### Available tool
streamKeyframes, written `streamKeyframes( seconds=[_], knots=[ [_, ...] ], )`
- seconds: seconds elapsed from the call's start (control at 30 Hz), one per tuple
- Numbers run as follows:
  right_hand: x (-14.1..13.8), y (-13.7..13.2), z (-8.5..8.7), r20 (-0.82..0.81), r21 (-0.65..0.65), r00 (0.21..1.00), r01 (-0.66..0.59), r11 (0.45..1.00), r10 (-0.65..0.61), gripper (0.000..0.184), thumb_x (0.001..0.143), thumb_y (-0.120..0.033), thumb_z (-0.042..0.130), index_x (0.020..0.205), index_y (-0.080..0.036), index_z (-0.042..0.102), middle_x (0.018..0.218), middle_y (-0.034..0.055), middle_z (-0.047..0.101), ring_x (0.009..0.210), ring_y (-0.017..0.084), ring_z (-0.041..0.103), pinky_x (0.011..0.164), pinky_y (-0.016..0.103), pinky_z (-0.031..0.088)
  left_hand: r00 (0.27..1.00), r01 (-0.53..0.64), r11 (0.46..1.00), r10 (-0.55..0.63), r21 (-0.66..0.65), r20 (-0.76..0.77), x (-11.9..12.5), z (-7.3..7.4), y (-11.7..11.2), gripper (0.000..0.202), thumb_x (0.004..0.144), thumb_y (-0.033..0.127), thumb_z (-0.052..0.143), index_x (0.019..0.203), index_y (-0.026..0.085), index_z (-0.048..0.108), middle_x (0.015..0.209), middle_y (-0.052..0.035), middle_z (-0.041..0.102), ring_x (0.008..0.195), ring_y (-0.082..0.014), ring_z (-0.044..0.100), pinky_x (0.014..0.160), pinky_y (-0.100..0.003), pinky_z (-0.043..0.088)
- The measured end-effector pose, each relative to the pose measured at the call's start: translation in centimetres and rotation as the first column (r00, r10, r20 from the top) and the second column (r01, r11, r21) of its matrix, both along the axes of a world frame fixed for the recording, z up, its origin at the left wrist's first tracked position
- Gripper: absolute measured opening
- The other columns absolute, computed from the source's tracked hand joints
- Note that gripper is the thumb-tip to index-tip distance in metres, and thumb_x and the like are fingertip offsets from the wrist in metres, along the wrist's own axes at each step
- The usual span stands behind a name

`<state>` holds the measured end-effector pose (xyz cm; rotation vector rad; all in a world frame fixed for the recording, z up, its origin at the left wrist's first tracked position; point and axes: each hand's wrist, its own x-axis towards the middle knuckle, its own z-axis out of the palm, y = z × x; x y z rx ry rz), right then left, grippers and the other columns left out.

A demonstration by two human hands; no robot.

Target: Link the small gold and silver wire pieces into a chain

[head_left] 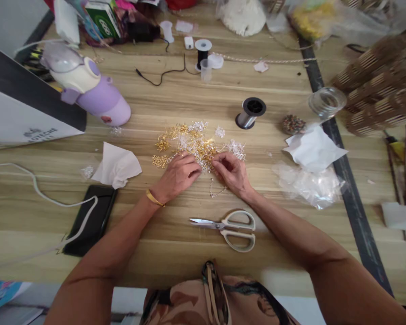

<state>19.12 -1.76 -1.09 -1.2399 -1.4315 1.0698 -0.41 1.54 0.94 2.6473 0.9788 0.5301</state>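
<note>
A pile of small gold and silver jewelry findings (198,140) lies in the middle of the wooden table. At its near left edge rests my left hand (182,174), fingers curled down together; what they hold, if anything, is hidden. My right hand (232,171) touches the pile's near right side, thumb and forefinger pinched at the small pieces, too small to make out. A short silver chain (218,194) lies on the table just beside the right hand. Closer to my body, scissors (223,228) with cream handles lie with blades pointing left.
A wire spool (251,113) stands behind the pile. On the left are a purple bottle (103,101), crumpled paper (115,164) and a black phone (89,221) under a white cable. To the right sit a glass jar (327,103), a beaded ball (293,124) and clear plastic bags (311,185).
</note>
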Motion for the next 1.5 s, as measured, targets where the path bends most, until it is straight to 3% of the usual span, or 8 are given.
streamKeyframes(
  seconds=[0.5,0.87,1.2,1.5],
  knots=[
    [0.0,0.0,0.0,0.047,0.040,0.999,-0.003,0.999,0.001,0.014,0.086,-0.029,0.057,0.087,-0.016,0.059,0.069,0.0001,0.057,0.057,0.009,0.045,0.051,0.022,0.036,0.999,-0.001,1.000,0.000,-0.004,-0.043,0.1,-0.1,0.0,0.020,0.090,0.019,0.050,0.079,0.015,0.066,0.082,-0.0069,0.060,0.087,-0.0205,0.051,0.088,-0.038,0.043],
    [0.0,-0.1,-0.1,0.034,0.018,0.999,-0.008,1.000,0.008,0.017,0.086,-0.033,0.059,0.087,-0.016,0.060,0.069,-0.0001,0.057,0.055,0.009,0.046,0.050,0.022,0.037,0.999,-0.039,0.999,0.039,-0.015,-0.001,-0.4,-0.2,0.5,0.014,0.087,0.019,0.056,0.080,0.015,0.067,0.081,-0.0057,0.061,0.084,-0.0189,0.053,0.085,-0.036,0.044],
    [0.0,0.0,0.0,0.064,0.019,0.998,-0.008,1.000,0.006,0.019,0.085,-0.035,0.059,0.084,-0.016,0.060,0.067,0.0001,0.056,0.054,0.009,0.045,0.049,0.022,0.036,0.999,0.005,1.000,-0.003,0.022,-0.050,-0.1,-0.2,0.2,0.020,0.090,0.022,0.051,0.082,0.015,0.068,0.083,-0.0070,0.060,0.090,-0.0210,0.051,0.089,-0.038,0.043],
    [0.0,0.0,0.0,0.084,0.024,0.996,-0.011,1.000,0.009,0.020,0.086,-0.035,0.059,0.085,-0.016,0.061,0.066,-0.0006,0.054,0.055,0.009,0.044,0.050,0.022,0.035,0.999,0.051,0.996,-0.052,-0.071,-0.015,-0.8,0.2,0.8,0.015,0.086,0.016,0.055,0.080,0.015,0.069,0.080,-0.0053,0.062,0.083,-0.0182,0.054,0.087,-0.037,0.043]
  ],
)
